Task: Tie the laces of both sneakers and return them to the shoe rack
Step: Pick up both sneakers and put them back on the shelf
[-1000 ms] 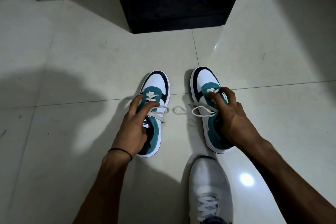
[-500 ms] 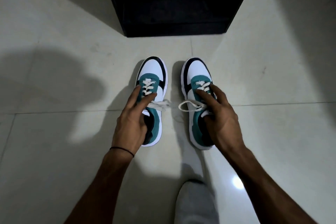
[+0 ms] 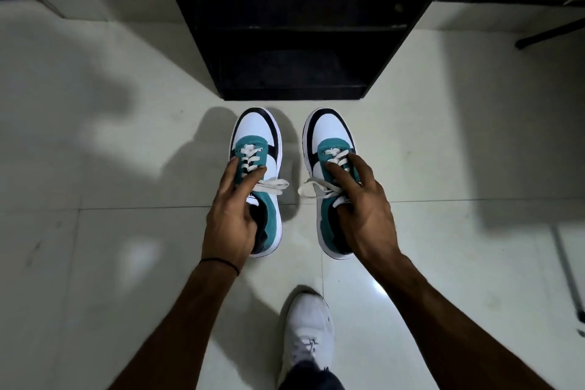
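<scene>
Two white, teal and black sneakers point toward a black shoe rack [image 3: 294,41] just beyond their toes. My left hand [image 3: 231,215] grips the left sneaker [image 3: 258,136] at its tongue and opening, fingers over the laces. In the same way my right hand [image 3: 364,215] holds the right sneaker [image 3: 329,133]. White tied lace loops [image 3: 294,188] stick out sideways between the two shoes. Both heels are partly hidden by my hands. I cannot tell whether the soles touch the floor.
The floor is pale glossy tile [image 3: 110,168] with shadows. My own foot in a white shoe [image 3: 305,332] stands below the sneakers. A dark bar [image 3: 550,32] lies at the far right, and a thin rod [image 3: 569,272] runs along the right edge.
Both hands have carried the sneakers forward, closer to the rack's open front. More of the rack's shelves are in view, and my foot has stepped forward.
</scene>
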